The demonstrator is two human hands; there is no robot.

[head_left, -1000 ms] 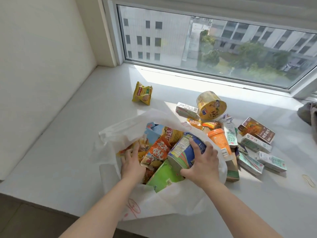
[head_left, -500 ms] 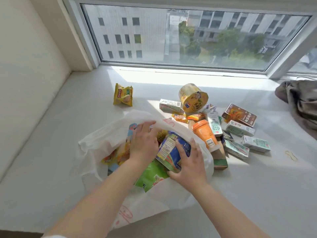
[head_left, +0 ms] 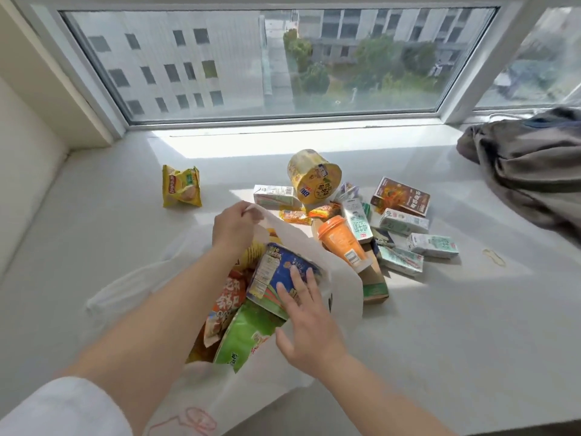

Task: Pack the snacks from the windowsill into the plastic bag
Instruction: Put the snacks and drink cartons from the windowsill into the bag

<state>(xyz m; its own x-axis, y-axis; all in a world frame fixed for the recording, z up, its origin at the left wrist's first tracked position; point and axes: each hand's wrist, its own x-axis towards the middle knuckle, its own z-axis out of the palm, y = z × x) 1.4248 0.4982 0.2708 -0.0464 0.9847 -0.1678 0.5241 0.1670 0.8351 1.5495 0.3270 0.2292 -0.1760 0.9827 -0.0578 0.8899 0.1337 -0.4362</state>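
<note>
Half a second before, the left hand had lain among the packets in the plastic bag; now it had gone up to the bag's far rim and pinched the thin white film between curled fingers, lifting the mouth open. The right hand remained on the blue packet, fingers straight and spread, pressing it down into the bag without gripping it. That read as a settling of what was already in and a widening of the mouth for the next load. Inside the bag lay the blue packet, a green packet and an orange-red packet, with more beneath that could not be made out. Much was still unpacked on the windowsill: a yellow crisp packet off alone to the left, a yellow noodle tub tipped on its side, an orange cup lying just beside the bag's rim, a dark brown box, several pale green cartons and small wrapped bars. The task looked no more than half done. The orange cup and a brown carton touched or crowded the right edge of the bag and would likely be taken first; the raised rim partly hid what lay behind it. A grey cloth was heaped at the far right, well apart from the snacks, and a rubber band lay near it.
</note>
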